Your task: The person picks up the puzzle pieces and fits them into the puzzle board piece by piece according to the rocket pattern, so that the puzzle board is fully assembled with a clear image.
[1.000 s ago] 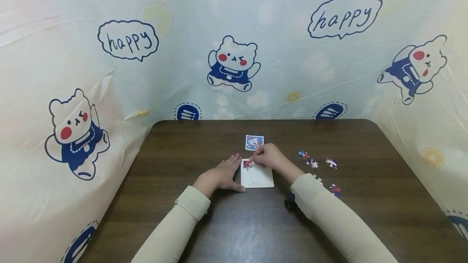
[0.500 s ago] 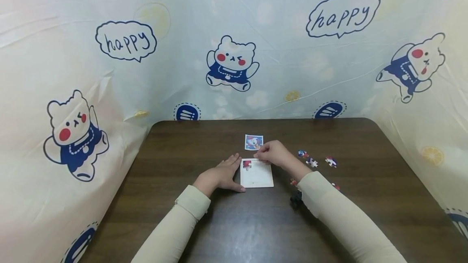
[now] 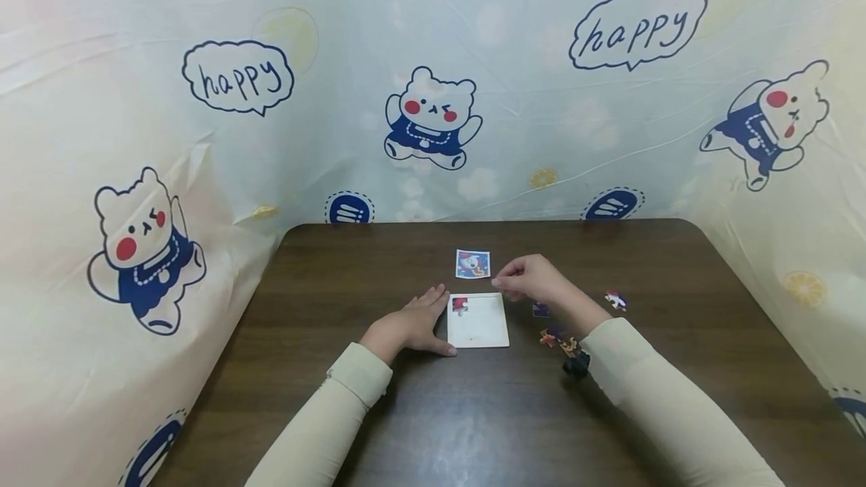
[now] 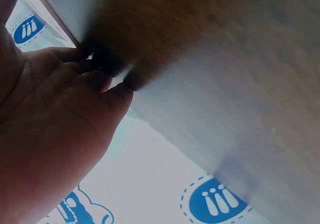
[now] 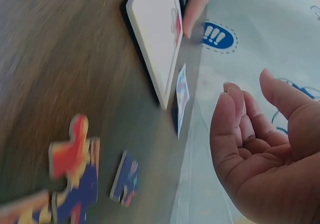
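Observation:
A white square puzzle board (image 3: 477, 325) lies on the table, with one red-and-white jigsaw piece (image 3: 460, 307) in its far left corner. My left hand (image 3: 413, 327) rests at the board's left side, fingers extended and thumb by the near corner. In the right wrist view my right hand (image 5: 265, 154) has loosely bent fingers, the thumb apart from them and nothing between. It hovers above the table, just past the board's far right corner. Loose jigsaw pieces lie below it, among them a dark blue one (image 5: 125, 178) and a red-and-orange one (image 5: 70, 154).
Behind the board lies a small picture card (image 3: 473, 264). Another jigsaw piece (image 3: 616, 300) lies right of my right forearm, and a black object (image 3: 576, 364) shows by the sleeve. A printed curtain (image 3: 514, 96) stands behind the brown table (image 3: 338, 269).
My right hand has moved away from the placed piece, rightward past the board's far right corner. The piece stays in the corner. My left hand has held its place.

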`<state>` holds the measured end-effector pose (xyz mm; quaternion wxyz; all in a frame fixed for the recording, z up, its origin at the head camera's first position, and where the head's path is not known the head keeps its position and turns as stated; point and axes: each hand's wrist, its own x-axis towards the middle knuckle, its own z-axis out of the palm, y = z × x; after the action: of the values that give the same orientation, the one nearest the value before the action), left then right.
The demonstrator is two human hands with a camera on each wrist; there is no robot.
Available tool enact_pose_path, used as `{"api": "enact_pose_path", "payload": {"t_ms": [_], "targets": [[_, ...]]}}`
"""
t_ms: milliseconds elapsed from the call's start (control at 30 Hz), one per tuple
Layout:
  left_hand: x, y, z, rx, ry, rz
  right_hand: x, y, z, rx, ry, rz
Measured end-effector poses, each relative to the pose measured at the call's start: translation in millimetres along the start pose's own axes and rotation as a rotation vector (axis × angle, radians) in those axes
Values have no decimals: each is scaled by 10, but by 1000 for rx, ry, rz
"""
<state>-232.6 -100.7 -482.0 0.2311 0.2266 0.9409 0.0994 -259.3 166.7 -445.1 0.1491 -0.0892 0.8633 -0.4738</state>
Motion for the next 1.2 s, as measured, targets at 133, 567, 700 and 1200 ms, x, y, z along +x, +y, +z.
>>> {"api": "enact_pose_path", "payload": {"t_ms": [133, 567, 700, 1200], "targets": [[-2, -1, 9, 5, 4, 4, -63, 83, -126, -10, 7, -1], [-6, -2, -10, 3, 15, 7, -195, 205, -400, -10, 19, 37], [-17, 16, -20, -13, 17, 17, -249, 217, -478, -16, 12, 9], [-15, 6, 9, -11, 27, 20, -386, 395, -745, 88, 5, 23]]}}
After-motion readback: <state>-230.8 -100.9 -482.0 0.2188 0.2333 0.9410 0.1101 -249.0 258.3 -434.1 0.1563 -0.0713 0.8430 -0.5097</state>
